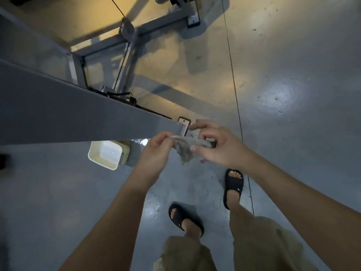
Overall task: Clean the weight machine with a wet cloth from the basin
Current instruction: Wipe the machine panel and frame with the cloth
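Grey cloth (187, 147) (crumpled, damp), pinched by left hand (156, 153), right hand (216, 147)

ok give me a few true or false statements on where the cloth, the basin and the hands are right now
1. The left hand and the right hand both grip the cloth. True.
2. The cloth lies in the basin. False: the hands hold it up, to the right of the basin.
3. The basin stands on top of the grey beam. False: it stands on the floor, partly under the beam.
4. The person wears black sandals. True.
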`<state>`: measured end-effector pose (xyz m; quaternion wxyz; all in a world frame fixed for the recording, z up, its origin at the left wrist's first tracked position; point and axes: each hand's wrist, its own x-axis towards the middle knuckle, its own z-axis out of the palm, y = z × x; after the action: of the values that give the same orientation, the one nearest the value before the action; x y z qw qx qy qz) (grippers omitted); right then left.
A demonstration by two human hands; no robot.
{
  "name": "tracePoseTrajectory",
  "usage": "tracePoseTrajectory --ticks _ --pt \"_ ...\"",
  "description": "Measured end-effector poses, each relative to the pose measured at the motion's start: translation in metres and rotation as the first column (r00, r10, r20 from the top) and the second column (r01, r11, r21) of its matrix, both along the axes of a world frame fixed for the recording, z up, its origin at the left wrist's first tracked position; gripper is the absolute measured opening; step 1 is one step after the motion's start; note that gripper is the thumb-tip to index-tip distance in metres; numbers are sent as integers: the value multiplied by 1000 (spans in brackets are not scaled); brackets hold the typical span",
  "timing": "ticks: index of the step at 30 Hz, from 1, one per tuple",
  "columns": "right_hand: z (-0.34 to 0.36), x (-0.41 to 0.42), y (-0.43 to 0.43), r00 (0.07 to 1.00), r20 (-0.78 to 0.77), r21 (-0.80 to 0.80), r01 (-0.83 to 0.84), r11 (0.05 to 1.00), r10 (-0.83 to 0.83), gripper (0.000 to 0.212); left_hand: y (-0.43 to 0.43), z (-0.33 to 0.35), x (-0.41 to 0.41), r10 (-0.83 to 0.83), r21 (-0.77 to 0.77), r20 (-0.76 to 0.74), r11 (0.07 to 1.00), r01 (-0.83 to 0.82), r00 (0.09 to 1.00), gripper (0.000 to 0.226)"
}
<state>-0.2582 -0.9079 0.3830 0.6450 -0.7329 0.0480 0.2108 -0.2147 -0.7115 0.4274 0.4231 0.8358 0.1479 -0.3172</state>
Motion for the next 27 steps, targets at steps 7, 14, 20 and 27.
tracePoseTrajectory --ticks 7,14,20,27 --pt "-58 -5 16 858 -482 321 362 875 -178 30 -13 -49 -4 71 37 20 997 -72 997 18" --pt "-161 -11 50 667 -675 262 617 742 -317 52 13 -155 14 4 247 -132 969 29 991 22" --pt "-299 4 102 543 -675 105 741 663 -499 58 61 -256 13 -105 328 -254 926 187 962 26" --pt "-453 71 187 547 -608 110 776 622 -575 41 120 -332 22 -174 428 -65 884 185 983 26"
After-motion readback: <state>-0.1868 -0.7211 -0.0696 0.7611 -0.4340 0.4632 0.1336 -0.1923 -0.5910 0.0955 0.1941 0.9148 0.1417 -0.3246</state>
